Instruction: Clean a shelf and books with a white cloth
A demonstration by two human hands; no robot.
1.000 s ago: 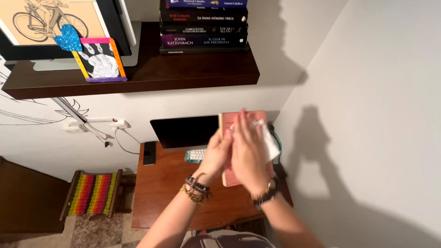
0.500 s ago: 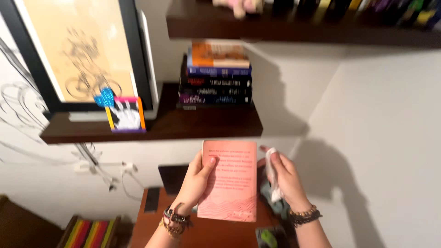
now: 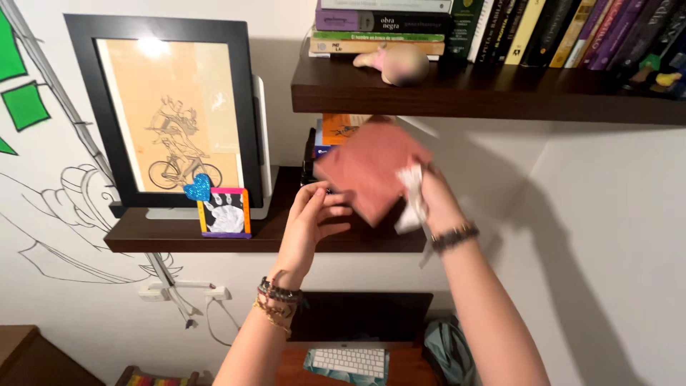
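Right hand (image 3: 434,204): I gripped book (image 3: 371,168) and white cloth (image 3: 412,196).
Left hand (image 3: 312,218): fingers loosely curled at book's 7 o'clock edge; contact unclear.

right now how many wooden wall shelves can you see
2. The upper shelf runs along the top right, lined with books. The lower shelf sits left of centre, holding the framed bicycle drawing; its right end is hidden behind the hands.

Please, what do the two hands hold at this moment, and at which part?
The right hand holds a pink book by its right edge, with a white cloth in the same hand. The left hand touches the book's lower left corner; the picture is blurred there.
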